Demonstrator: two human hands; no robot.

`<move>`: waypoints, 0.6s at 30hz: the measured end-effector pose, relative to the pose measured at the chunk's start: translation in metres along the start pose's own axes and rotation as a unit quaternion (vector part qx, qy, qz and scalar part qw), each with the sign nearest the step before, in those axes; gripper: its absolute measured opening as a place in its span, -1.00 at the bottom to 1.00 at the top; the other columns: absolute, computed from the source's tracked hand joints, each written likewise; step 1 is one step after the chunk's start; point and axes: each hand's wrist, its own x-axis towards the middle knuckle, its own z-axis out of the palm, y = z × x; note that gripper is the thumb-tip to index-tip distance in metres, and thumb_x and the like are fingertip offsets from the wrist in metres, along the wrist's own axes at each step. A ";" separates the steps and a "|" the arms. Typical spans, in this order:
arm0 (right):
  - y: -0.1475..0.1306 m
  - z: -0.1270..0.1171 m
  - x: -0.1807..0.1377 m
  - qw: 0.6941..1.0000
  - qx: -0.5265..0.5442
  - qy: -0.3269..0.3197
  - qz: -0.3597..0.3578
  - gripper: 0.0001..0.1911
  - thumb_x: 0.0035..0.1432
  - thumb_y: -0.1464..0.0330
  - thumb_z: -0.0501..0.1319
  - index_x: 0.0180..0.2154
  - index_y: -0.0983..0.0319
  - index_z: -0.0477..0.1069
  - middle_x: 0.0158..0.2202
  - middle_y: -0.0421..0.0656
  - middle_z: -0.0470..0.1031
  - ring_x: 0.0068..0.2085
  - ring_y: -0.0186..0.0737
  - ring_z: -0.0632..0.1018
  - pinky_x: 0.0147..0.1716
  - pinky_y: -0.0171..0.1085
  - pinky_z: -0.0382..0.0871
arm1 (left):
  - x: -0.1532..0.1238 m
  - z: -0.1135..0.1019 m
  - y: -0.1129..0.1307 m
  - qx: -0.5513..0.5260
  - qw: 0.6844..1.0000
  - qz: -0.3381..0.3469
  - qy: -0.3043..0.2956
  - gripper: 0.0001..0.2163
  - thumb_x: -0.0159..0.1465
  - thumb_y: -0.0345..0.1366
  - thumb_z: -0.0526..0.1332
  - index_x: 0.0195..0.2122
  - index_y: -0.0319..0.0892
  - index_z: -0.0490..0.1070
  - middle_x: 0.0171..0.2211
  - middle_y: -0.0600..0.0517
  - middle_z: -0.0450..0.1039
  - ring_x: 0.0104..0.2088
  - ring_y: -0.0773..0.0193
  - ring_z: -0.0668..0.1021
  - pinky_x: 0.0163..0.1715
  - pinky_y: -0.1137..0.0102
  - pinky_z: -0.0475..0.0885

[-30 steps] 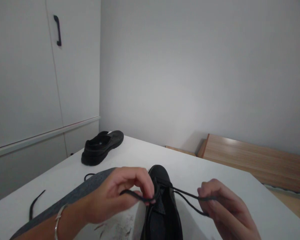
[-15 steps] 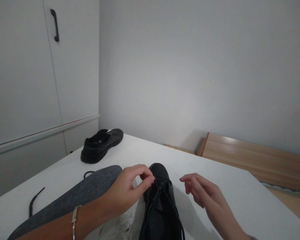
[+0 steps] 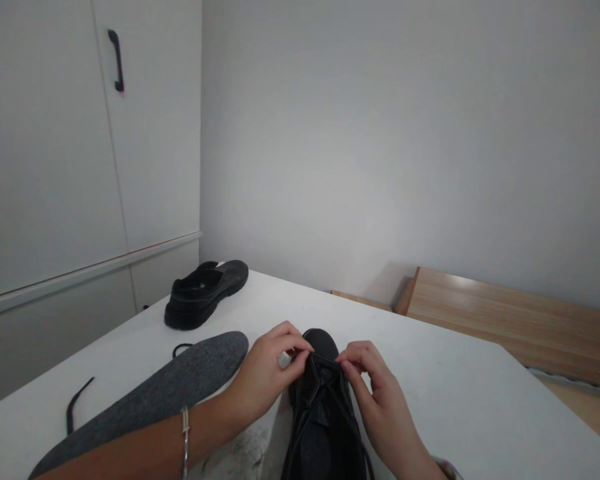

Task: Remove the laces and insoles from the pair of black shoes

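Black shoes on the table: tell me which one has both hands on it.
The near shoe, where the left hand and right hand pinch its laces. The far shoe lies untouched beside the wall.

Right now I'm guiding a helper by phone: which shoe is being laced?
On the white table, look at the near edge. The black shoe there lies between the left hand and right hand, beside a grey insole. The other shoe, at the far corner, has no hands on it.

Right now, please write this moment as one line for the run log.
left hand: pinching black lace | right hand: pinching lace | black lace-up shoe: on white table
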 end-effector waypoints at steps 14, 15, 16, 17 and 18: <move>-0.001 -0.075 0.002 0.986 -0.165 0.009 0.001 -0.64 0.25 0.17 0.18 -0.53 0.14 0.16 -0.48 -0.25 0.28 -0.45 -0.24 0.33 -0.45 -0.26 0.19 | 0.001 -0.055 0.028 0.311 0.935 0.021 -0.168 -0.87 0.30 -0.21 0.26 -0.23 -0.15 0.49 -0.32 -0.02 0.56 -0.30 0.11 0.56 -0.31 0.33 0.34; 0.002 -0.078 0.002 0.986 -0.164 0.033 0.017 -0.62 0.23 0.13 0.19 -0.53 0.14 0.17 -0.51 -0.27 0.25 -0.48 -0.25 0.30 -0.48 -0.26 0.16 | 0.001 -0.056 0.026 0.359 0.912 0.019 -0.195 -0.88 0.30 -0.23 0.28 -0.22 -0.14 0.52 -0.31 -0.04 0.57 -0.28 0.06 0.58 -0.30 0.31 0.34; 0.005 -0.082 0.002 0.986 -0.155 0.055 0.036 -0.60 0.21 0.09 0.21 -0.54 0.14 0.19 -0.55 -0.29 0.22 -0.51 -0.26 0.27 -0.50 -0.26 0.13 | 0.001 -0.056 0.024 0.389 0.897 0.014 -0.211 -0.89 0.32 -0.24 0.26 -0.25 -0.14 0.55 -0.32 -0.05 0.58 -0.27 0.05 0.59 -0.31 0.30 0.34; 0.007 -0.084 0.001 0.987 -0.135 0.070 0.060 -0.59 0.19 0.06 0.23 -0.54 0.14 0.22 -0.58 -0.31 0.19 -0.53 -0.28 0.25 -0.52 -0.27 0.11 | 0.002 -0.057 0.023 0.399 0.891 0.007 -0.215 -0.85 0.35 -0.26 0.22 -0.29 -0.13 0.56 -0.35 -0.05 0.57 -0.29 0.06 0.59 -0.32 0.31 0.33; 0.009 -0.087 0.001 0.987 -0.107 0.080 0.088 -0.58 0.17 0.02 0.25 -0.53 0.15 0.26 -0.62 -0.33 0.18 -0.55 -0.29 0.25 -0.53 -0.27 0.10 | 0.003 -0.059 0.022 0.395 0.895 0.001 -0.209 -0.80 0.38 -0.25 0.17 -0.33 -0.13 0.56 -0.38 -0.03 0.56 -0.30 0.08 0.58 -0.33 0.32 0.33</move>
